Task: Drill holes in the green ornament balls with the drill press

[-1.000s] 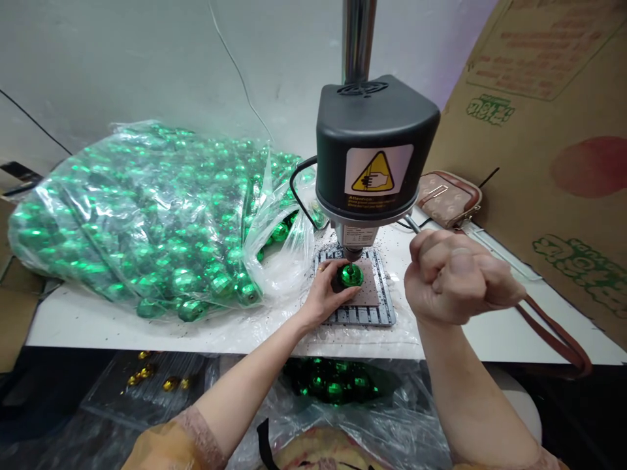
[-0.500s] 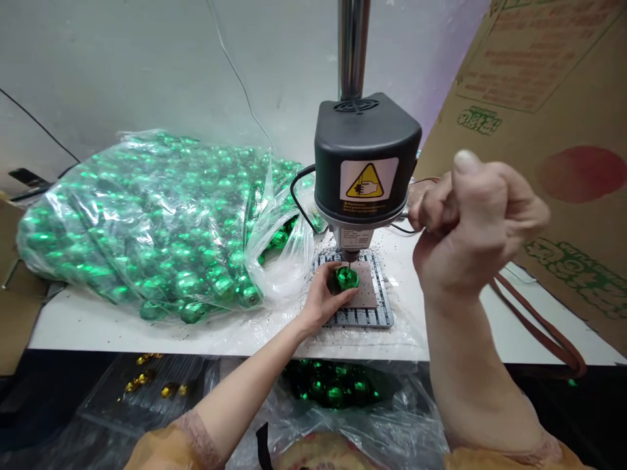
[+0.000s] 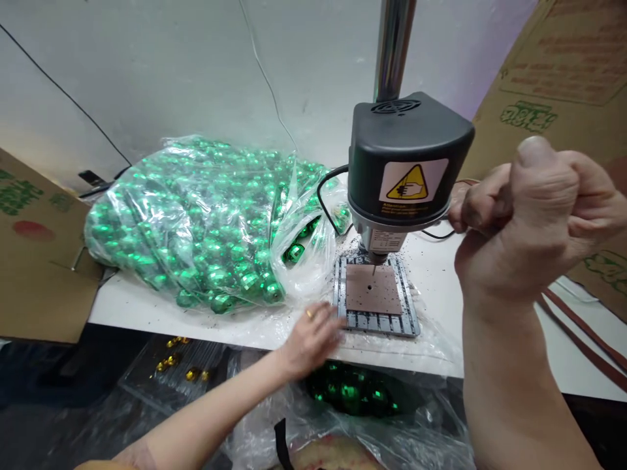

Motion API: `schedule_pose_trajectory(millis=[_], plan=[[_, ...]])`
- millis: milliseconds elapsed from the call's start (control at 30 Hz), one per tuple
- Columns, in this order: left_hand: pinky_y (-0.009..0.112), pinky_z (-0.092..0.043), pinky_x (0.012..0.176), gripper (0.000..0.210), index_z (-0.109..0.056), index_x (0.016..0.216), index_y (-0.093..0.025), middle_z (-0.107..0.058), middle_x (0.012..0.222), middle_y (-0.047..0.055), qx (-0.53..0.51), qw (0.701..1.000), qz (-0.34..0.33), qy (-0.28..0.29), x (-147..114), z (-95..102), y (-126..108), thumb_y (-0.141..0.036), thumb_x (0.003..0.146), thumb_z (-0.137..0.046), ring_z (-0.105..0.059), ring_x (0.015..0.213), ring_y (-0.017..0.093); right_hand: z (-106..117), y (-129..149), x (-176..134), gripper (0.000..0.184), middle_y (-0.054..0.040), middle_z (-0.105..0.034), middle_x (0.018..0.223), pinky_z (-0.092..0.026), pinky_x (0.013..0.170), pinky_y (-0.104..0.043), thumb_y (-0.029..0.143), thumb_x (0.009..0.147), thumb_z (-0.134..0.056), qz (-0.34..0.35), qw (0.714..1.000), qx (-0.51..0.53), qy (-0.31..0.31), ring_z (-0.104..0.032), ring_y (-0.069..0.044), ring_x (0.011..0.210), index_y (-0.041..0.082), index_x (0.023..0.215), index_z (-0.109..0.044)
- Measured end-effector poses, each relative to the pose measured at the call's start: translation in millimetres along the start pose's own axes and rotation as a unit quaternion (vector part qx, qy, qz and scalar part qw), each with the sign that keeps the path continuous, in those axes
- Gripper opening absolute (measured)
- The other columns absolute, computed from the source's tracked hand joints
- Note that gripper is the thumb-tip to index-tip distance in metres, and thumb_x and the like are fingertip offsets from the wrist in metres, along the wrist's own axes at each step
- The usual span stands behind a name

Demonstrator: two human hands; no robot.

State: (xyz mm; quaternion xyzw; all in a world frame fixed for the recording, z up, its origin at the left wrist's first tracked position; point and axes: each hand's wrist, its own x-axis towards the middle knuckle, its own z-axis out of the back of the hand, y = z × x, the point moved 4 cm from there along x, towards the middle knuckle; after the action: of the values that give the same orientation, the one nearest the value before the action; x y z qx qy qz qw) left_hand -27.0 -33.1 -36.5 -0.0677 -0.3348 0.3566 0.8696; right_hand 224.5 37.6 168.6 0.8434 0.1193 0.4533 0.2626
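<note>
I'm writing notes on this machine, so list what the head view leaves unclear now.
What, if anything, the right hand grips: hidden by the hand itself, head view.
Whether the left hand holds anything: blurred and turned palm-down, head view.
Print on the white label: too small, head view.
The right carton: cut off by the head view's edge.

Balls (image 3: 295,253) shiny green; drill head (image 3: 411,140) black; board (image 3: 360,301) pinkish-brown.

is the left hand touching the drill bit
Apart. The head view shows the left hand by the near left corner of the slotted plate and the drill bit over the brown board, with part of that board visible between them.
</note>
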Motion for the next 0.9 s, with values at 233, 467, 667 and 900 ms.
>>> schedule_pose_trajectory(millis=[233, 467, 667, 900], plan=[[0.050, -0.053, 0.099, 0.027, -0.071, 0.111, -0.020, -0.066, 0.103, 0.012, 0.070, 0.940, 0.334, -0.020, 88, 36.4, 126, -0.011, 0.089, -0.057, -0.066, 0.105, 0.033, -1, 3, -3, 0.046, 0.0074, -0.036, 0.046, -0.032, 0.045, -0.029, 0.023, 0.093, -0.059, 0.007, 1.000, -0.006, 0.006, -0.039, -0.004, 0.041, 0.021, 0.055, -0.033], [0.044, -0.054, 0.092, 0.037, -0.069, 0.110, -0.022, -0.059, 0.107, 0.009, 0.047, 0.944, 0.322, -0.051, 97, 42.7, 125, -0.014, 0.075, -0.077, -0.066, 0.096, 0.029, 1, 0, -3, 0.045, 0.0073, -0.035, 0.046, -0.030, 0.043, -0.029, 0.023, 0.094, -0.059, 0.009, 1.000, 0.004, 0.002, -0.039, -0.005, 0.040, 0.022, 0.056, -0.035], [0.035, -0.059, 0.077, 0.054, -0.055, 0.126, -0.026, -0.068, 0.108, 0.005, -0.346, 0.869, 0.330, -0.128, 88, 18.2, 62, -0.042, 0.081, -0.080, -0.068, 0.091, 0.021, 1, -1, -1, 0.049, 0.0070, -0.032, 0.044, -0.029, 0.039, -0.032, 0.032, 0.090, -0.069, 0.014, 1.000, 0.013, 0.004, -0.037, -0.009, 0.038, 0.023, 0.054, -0.037], [0.036, -0.060, 0.081, 0.063, -0.062, 0.124, -0.023, -0.075, 0.113, 0.008, -0.552, 0.729, 0.397, -0.080, 82, -39.6, 37, -0.056, 0.076, -0.088, -0.073, 0.093, 0.020, 1, -1, -1, 0.045, 0.0063, -0.037, 0.045, -0.031, 0.043, -0.033, 0.028, 0.093, -0.064, 0.032, 0.999, 0.010, 0.026, -0.035, -0.009, 0.039, 0.022, 0.054, -0.043]])
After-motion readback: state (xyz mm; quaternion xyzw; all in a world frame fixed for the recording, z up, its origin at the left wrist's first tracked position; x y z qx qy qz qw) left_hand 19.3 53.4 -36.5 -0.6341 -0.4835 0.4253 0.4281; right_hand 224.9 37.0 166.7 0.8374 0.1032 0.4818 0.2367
